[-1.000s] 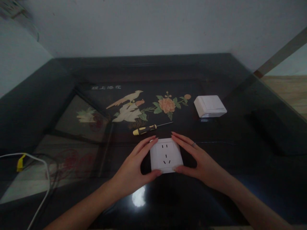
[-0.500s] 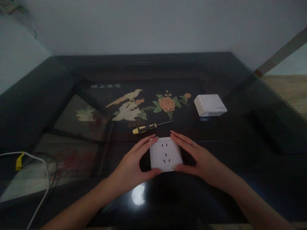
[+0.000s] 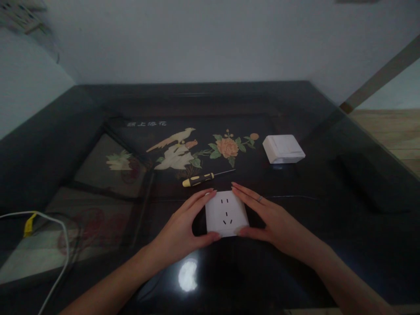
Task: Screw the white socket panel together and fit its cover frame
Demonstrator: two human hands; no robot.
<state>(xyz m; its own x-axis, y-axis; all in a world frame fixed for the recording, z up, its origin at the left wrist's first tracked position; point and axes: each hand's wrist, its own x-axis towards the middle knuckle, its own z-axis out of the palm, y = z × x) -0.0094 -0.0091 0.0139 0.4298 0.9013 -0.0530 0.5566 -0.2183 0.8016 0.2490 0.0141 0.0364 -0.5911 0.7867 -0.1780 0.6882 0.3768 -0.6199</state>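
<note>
Partly behind fingers (image 3: 254,233), white socket (image 3: 226,209)

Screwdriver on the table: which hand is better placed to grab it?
Probably the left hand: it is nearer the handle of the screwdriver, while the right hand is nearer the tip. Both hands hold the socket.

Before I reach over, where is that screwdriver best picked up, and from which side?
Probably by the thick yellow-and-black handle, from above on the left: the screwdriver lies flat, handle to the left, thin shaft to the right. The left hand is nearest the handle, but it holds the white socket.
</note>
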